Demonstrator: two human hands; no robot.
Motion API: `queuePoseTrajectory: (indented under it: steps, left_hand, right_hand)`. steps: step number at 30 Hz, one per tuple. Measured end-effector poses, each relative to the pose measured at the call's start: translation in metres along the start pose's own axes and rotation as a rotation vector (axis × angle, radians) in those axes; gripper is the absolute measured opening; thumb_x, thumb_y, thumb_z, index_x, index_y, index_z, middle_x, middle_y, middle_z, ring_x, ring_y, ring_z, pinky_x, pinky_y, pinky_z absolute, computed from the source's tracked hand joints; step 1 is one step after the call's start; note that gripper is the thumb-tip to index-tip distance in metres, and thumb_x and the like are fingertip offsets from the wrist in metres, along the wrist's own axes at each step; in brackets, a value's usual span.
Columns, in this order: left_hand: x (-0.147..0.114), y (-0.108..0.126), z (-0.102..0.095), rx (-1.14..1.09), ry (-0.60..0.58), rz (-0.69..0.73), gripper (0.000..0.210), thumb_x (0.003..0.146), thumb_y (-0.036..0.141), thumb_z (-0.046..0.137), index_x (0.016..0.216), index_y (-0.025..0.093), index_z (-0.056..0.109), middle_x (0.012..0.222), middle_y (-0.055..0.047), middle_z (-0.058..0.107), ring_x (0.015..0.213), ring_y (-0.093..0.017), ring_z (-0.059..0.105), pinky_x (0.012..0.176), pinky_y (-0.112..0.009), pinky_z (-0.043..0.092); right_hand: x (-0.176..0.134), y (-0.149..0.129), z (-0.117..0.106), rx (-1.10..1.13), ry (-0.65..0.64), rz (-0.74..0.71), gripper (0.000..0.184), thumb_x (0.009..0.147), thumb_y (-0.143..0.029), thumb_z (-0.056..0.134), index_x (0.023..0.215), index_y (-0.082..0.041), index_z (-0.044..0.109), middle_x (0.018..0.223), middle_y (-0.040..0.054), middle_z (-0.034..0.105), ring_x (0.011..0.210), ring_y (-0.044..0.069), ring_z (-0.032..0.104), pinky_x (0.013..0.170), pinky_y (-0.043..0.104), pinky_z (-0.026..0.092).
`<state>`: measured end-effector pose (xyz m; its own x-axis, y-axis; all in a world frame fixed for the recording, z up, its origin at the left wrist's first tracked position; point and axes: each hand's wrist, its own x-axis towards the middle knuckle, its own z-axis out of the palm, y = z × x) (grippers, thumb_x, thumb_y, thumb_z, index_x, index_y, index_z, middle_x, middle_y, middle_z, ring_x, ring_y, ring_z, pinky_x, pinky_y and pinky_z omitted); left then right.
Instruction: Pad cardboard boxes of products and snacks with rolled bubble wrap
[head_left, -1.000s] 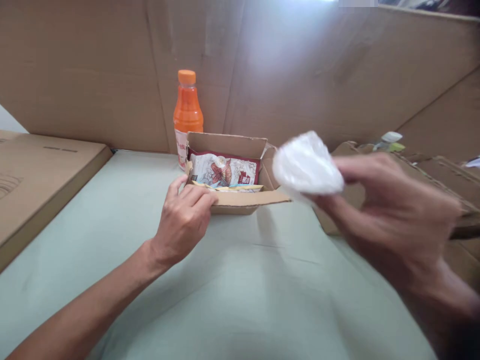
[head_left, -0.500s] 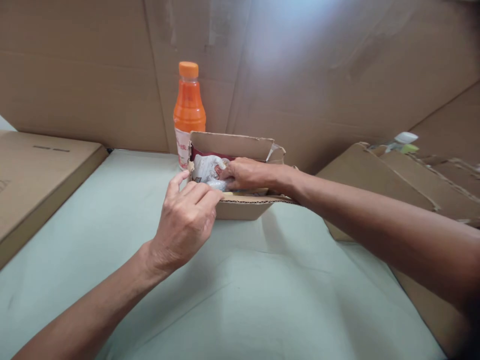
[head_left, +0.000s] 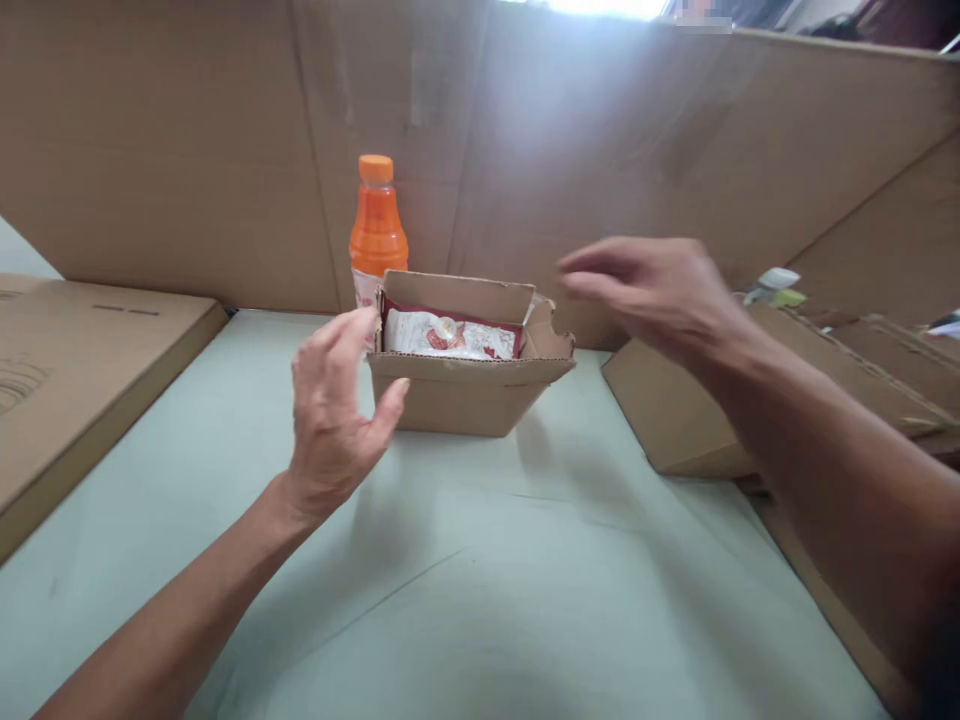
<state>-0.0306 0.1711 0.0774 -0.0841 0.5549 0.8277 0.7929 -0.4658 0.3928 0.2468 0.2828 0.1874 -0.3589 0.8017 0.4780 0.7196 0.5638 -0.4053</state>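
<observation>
open box point(head_left: 457, 402) w/ packet point(head_left: 454, 338) inside, on worktop point(head_left: 525, 590). l hand point(head_left: 330, 415) spread at its l end; r hand point(head_left: 656, 290) up to its r, blurred, can't tell if closed. prob. light, bendy card; best grip: end walls.

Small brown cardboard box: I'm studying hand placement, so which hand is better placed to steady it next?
Probably the left hand: its spread fingers are at the left end of the box, while the right hand hovers farther away.

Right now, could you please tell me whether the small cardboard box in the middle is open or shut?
Open: the small cardboard box has its top uncovered, and a printed packet shows inside.
</observation>
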Motion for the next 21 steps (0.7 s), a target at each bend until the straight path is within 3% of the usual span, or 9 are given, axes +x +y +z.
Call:
queuePoseTrajectory:
  steps: [1, 3, 6, 8, 10, 12, 15, 18, 21]
  left_hand:
    - [-0.006, -0.006, -0.003, -0.059, -0.01, -0.102, 0.069, 0.085, 0.028, 0.069, 0.148, 0.025, 0.041, 0.147, -0.012, 0.051, 0.134, -0.029, 0.051, 0.115, -0.05, 0.039]
    - [-0.017, -0.02, -0.003, -0.187, -0.091, -0.35, 0.072, 0.085, 0.032, 0.07, 0.149, 0.029, 0.038, 0.151, -0.012, 0.047, 0.134, -0.029, 0.053, 0.111, -0.051, 0.043]
    - [-0.026, -0.034, 0.017, -0.424, -0.214, -0.673, 0.07, 0.079, 0.034, 0.072, 0.143, 0.025, 0.045, 0.149, -0.014, 0.05, 0.133, -0.032, 0.052, 0.108, -0.053, 0.045]
    - [-0.027, -0.033, 0.037, -0.54, -0.253, -0.764, 0.066, 0.077, 0.033, 0.07, 0.138, 0.02, 0.049, 0.141, -0.015, 0.057, 0.13, -0.032, 0.055, 0.107, -0.051, 0.047]
    - [-0.028, -0.023, 0.051, -0.576, -0.266, -0.777, 0.064, 0.078, 0.031, 0.066, 0.137, 0.016, 0.048, 0.134, -0.016, 0.061, 0.127, -0.03, 0.058, 0.106, -0.048, 0.049]
    - [-0.036, -0.009, 0.052, -0.566, -0.258, -0.779, 0.066, 0.078, 0.029, 0.066, 0.139, 0.015, 0.047, 0.135, -0.017, 0.06, 0.128, -0.029, 0.057, 0.107, -0.047, 0.049]
    - [-0.073, 0.016, 0.02, -0.516, -0.25, -0.798, 0.071, 0.078, 0.031, 0.069, 0.143, 0.016, 0.045, 0.143, -0.017, 0.055, 0.133, -0.032, 0.053, 0.112, -0.05, 0.045]
    - [-0.14, 0.034, -0.042, -0.319, -0.244, -0.781, 0.074, 0.085, 0.038, 0.067, 0.151, 0.024, 0.037, 0.15, -0.014, 0.048, 0.136, -0.031, 0.051, 0.113, -0.051, 0.045]
    - [-0.203, 0.036, -0.104, -0.078, -0.203, -0.818, 0.073, 0.082, 0.044, 0.073, 0.147, 0.028, 0.044, 0.149, -0.013, 0.05, 0.136, -0.035, 0.053, 0.112, -0.054, 0.047]
  right_hand:
    - [-0.019, 0.01, -0.01, 0.024, 0.143, 0.085, 0.013, 0.088, -0.03, 0.063, 0.093, -0.025, 0.074, 0.092, 0.0007, 0.075, 0.085, 0.021, 0.068, 0.083, 0.04, 0.054]
    - [-0.058, 0.027, -0.01, 0.116, 0.268, 0.25, 0.013, 0.088, -0.034, 0.062, 0.087, -0.025, 0.072, 0.084, 0.003, 0.074, 0.08, 0.023, 0.069, 0.082, 0.045, 0.056]
    - [-0.099, 0.043, 0.033, 0.28, 0.018, 0.366, 0.032, 0.079, -0.042, 0.071, 0.105, -0.023, 0.07, 0.104, 0.0083, 0.075, 0.093, 0.027, 0.071, 0.083, 0.047, 0.058]
    - [-0.109, 0.045, 0.07, 0.437, -0.127, 0.373, 0.05, 0.077, -0.047, 0.072, 0.12, -0.021, 0.064, 0.122, 0.011, 0.071, 0.107, 0.029, 0.069, 0.084, 0.044, 0.058]
    - [-0.111, 0.043, 0.097, 0.543, -0.121, 0.374, 0.054, 0.077, -0.05, 0.071, 0.12, -0.019, 0.061, 0.125, 0.0125, 0.07, 0.111, 0.029, 0.067, 0.083, 0.041, 0.058]
    - [-0.114, 0.04, 0.108, 0.54, -0.075, 0.39, 0.051, 0.076, -0.052, 0.071, 0.112, -0.017, 0.063, 0.118, 0.0134, 0.072, 0.106, 0.029, 0.068, 0.081, 0.04, 0.058]
    - [-0.124, 0.03, 0.106, 0.521, -0.113, 0.408, 0.047, 0.077, -0.052, 0.073, 0.107, -0.016, 0.065, 0.11, 0.0129, 0.074, 0.092, 0.027, 0.07, 0.074, 0.038, 0.059]
    - [-0.135, 0.01, 0.107, 0.613, -0.252, 0.329, 0.047, 0.079, -0.05, 0.073, 0.112, -0.017, 0.066, 0.113, 0.012, 0.074, 0.093, 0.027, 0.071, 0.076, 0.039, 0.06]
    - [-0.139, -0.015, 0.12, 0.693, -0.388, 0.174, 0.054, 0.082, -0.049, 0.072, 0.127, -0.02, 0.064, 0.123, 0.0119, 0.071, 0.106, 0.029, 0.069, 0.084, 0.04, 0.061]
